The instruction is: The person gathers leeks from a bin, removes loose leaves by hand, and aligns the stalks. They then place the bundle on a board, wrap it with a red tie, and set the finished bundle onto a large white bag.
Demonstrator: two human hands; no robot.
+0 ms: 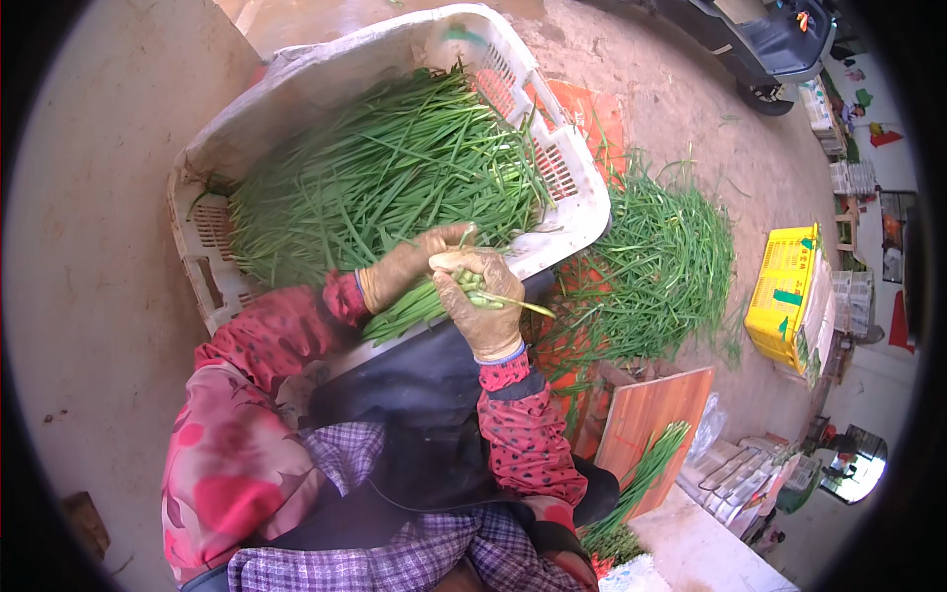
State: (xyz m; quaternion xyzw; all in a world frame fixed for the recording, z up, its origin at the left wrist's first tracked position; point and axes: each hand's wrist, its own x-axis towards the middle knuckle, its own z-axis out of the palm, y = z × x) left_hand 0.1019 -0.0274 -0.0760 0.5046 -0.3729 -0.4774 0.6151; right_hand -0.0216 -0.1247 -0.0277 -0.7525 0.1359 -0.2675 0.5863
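Both my hands wear tan gloves and meet over the near edge of a large white plastic crate [582,212]. Inside the crate lies a thick heap of long green chives [385,168]. My right hand [483,316] is wrapped round a bunch of chives [406,308], whose pale cut ends show between its fingers. One yellowish stalk [523,304] sticks out to the right from this grip. My left hand [409,266] is right beside it, above the bunch, with its fingers curled together; what they pinch, if anything, is too small to tell.
Loose chives [656,266] are piled on an orange sheet [592,113] right of the crate. A wooden board [646,409] carrying a chive bunch stands near my right elbow. Farther right is a yellow crate [779,296]; a vehicle [760,44] is parked beyond. A pale wall [99,247] borders the left.
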